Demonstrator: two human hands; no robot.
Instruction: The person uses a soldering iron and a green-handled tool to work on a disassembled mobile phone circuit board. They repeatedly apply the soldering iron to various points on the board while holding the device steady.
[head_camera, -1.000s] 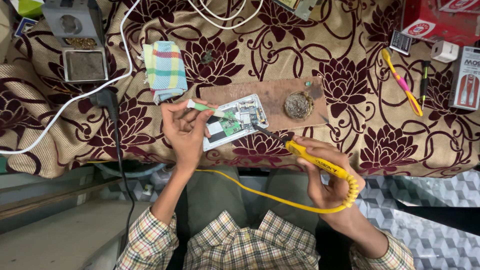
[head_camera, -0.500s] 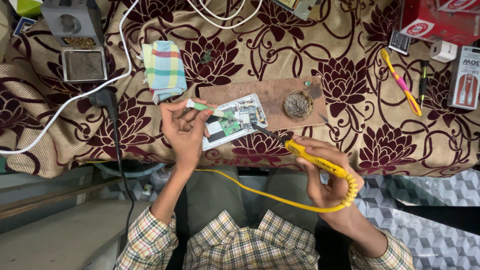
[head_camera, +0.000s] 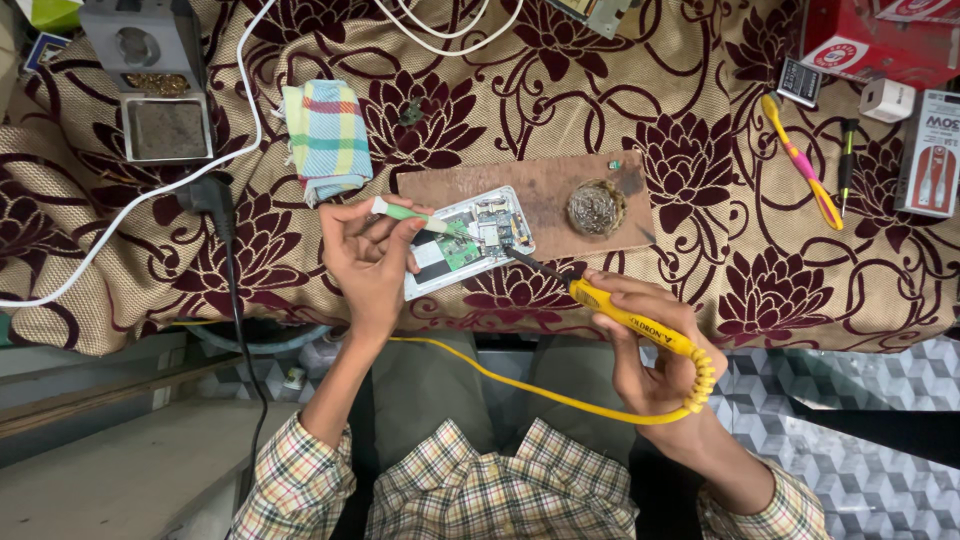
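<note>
Now | red box (head_camera: 880, 40) far right; white pack (head_camera: 930, 155) beside

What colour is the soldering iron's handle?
Yellow; the soldering iron in the right hand shows best in the head view.

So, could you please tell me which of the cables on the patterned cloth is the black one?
The black cable runs down from the black plug at the left, beside the left hand; the two white cables lie farther up the cloth.

Two hands are at work: left hand (head_camera: 368, 262), right hand (head_camera: 655, 350). One yellow-handled soldering iron (head_camera: 628, 316), one opened white phone (head_camera: 468, 240), one brown wooden board (head_camera: 545, 190), one brass wire-wool ball (head_camera: 596, 207), one folded checked cloth (head_camera: 326, 138).
</note>
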